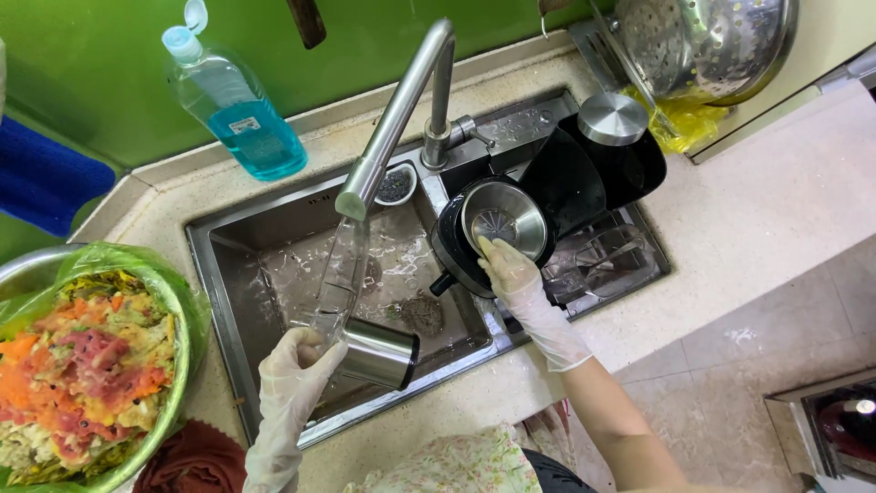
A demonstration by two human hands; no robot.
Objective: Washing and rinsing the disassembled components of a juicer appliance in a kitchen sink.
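Both my hands wear thin white gloves. My left hand (pixel 294 374) grips a clear tube with a steel collar (pixel 376 352), a juicer part, and holds it over the sink (pixel 228 265) under the tap's spout (pixel 351 201). My right hand (pixel 507 269) rests on the rim of a round steel strainer bowl (pixel 507 217) that sits in a black juicer housing (pixel 449 251) at the sink's right edge.
A bottle of blue dish soap (pixel 239 114) stands behind the sink. A bag-lined bowl of vegetable pulp (pixel 87 365) sits at the left. Black juicer parts (pixel 610 155) with a steel lid lie on the drain rack, and a steel colander (pixel 707 41) hangs behind.
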